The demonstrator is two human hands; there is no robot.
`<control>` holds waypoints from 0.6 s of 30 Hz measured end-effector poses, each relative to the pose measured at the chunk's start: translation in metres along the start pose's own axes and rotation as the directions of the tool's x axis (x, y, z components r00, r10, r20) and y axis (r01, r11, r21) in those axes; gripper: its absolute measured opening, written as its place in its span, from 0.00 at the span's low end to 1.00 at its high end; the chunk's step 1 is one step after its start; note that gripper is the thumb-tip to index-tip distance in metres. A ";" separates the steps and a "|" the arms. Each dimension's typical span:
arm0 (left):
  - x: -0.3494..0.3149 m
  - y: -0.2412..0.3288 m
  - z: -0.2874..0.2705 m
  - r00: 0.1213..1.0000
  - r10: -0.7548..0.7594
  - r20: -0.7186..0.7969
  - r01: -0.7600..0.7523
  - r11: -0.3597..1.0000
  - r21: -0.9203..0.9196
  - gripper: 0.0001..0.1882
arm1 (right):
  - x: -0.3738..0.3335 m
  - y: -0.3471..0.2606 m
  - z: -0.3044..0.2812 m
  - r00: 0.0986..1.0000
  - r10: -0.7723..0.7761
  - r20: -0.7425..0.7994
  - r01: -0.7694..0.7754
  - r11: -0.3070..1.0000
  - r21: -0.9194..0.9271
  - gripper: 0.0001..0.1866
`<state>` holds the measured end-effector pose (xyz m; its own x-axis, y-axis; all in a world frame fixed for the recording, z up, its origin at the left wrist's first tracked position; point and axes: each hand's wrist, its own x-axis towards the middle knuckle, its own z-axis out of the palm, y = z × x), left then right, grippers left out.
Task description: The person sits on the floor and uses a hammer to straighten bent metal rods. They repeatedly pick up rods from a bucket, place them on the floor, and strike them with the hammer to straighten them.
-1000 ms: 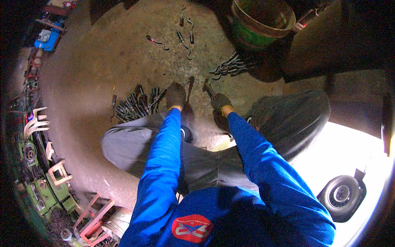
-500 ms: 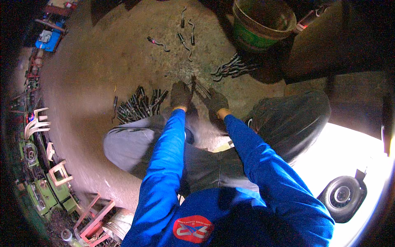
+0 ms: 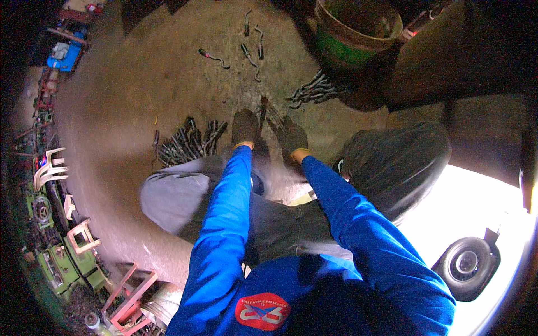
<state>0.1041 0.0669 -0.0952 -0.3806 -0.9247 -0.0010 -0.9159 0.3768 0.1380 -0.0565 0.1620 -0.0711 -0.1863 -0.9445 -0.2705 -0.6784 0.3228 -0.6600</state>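
Observation:
Both my hands wear dark gloves with yellowish cuffs and are close together over the floor between my knees. My left hand (image 3: pixel 245 127) is closed around a short dark metal rod (image 3: pixel 263 110) that stands up beside its fingers. Slim greyish metal bars (image 3: pixel 274 116) stick out of my closed right hand (image 3: pixel 293 137), slanting toward the rod; their exact kind is too dark to tell. By my left knee lies a heap of dark metal rods (image 3: pixel 189 141). A smaller pile of wavy rods (image 3: pixel 317 89) lies to the far right of my hands.
Several bent rods with thick dark ends, one of them a curved rod (image 3: pixel 214 57), lie scattered ahead. A green bucket (image 3: pixel 347 47) stands at the far right. Machinery and a plastic chair (image 3: pixel 50 168) line the left side; a wheel (image 3: pixel 464 266) sits at lower right.
My hands hold almost the same place and grip. The whole view has shifted very slightly; the piles and scattered rods lie as before.

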 end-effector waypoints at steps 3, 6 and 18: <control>0.002 0.006 0.004 0.998 0.015 -0.054 -0.015 1.000 -0.002 0.13 | 0.012 -0.003 -0.008 0.999 -0.041 0.025 0.041 0.999 -0.030 0.23; 0.005 0.005 0.007 0.999 -0.015 -0.031 0.014 1.000 -0.016 0.13 | 0.019 0.012 0.006 0.997 -0.074 -0.004 0.074 0.996 0.040 0.21; -0.003 -0.003 0.018 0.997 0.074 -0.005 -0.073 0.992 0.105 0.13 | 0.020 0.006 0.002 0.992 -0.032 0.119 0.041 0.996 -0.079 0.20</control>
<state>0.1060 0.0693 -0.1137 -0.4463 -0.8948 0.0146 -0.8942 0.4466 0.0326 -0.0628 0.1447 -0.0815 -0.0788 -0.9403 -0.3311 -0.7398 0.2778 -0.6129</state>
